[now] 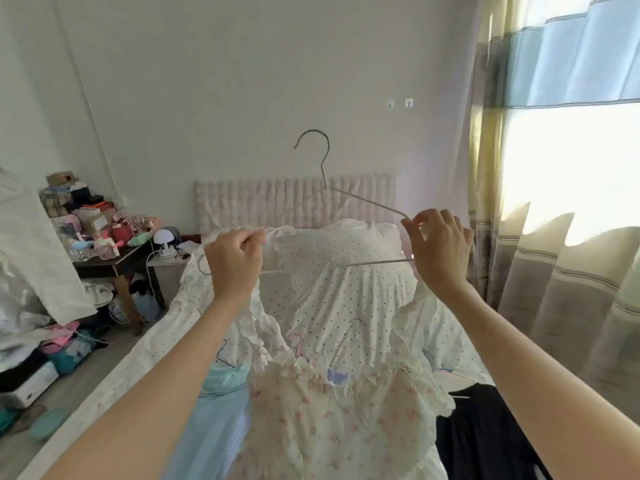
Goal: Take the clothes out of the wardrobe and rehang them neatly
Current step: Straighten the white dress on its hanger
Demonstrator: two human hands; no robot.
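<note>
Mid-task, w/ one garment being put on a hanger and several more waiting. The wire hanger (346,202) is held up over the bed (346,306), hook upright, level w/ the padded headboard (277,202) behind it. Left hand (233,263) is curled round the hanger's left end together w/ a frilled strap of the floral dress (332,420); right hand (440,251) pinches the hanger's right shoulder bend w/ the dress's other strap trailing below it. The dress hangs from both hands down toward the camera, over the near end of the bed. Judgement: left strap looks about seated on the hanger, right strap not yet clearly hooked over, so this item is roughly halfway on. Still to do, by the look of it: a light blue garment (214,427) lies on the bed just left of the dress, a dark garment (485,438) lies just right of it, and a pink hanger hook (297,342) plus another hanger hook peek out on the bed behind the dress's top edge, so more pieces prob. sit there. No wardrobe in view, so can't tell how many clothes are already rehung or still inside. Left of the bed, a cluttered desk (114,261) and stuff on the floor; right of the bed, curtains (554,271) at a bright window. Overall: clothes seem out on the bed, rehanging under way, most of it left.
</note>
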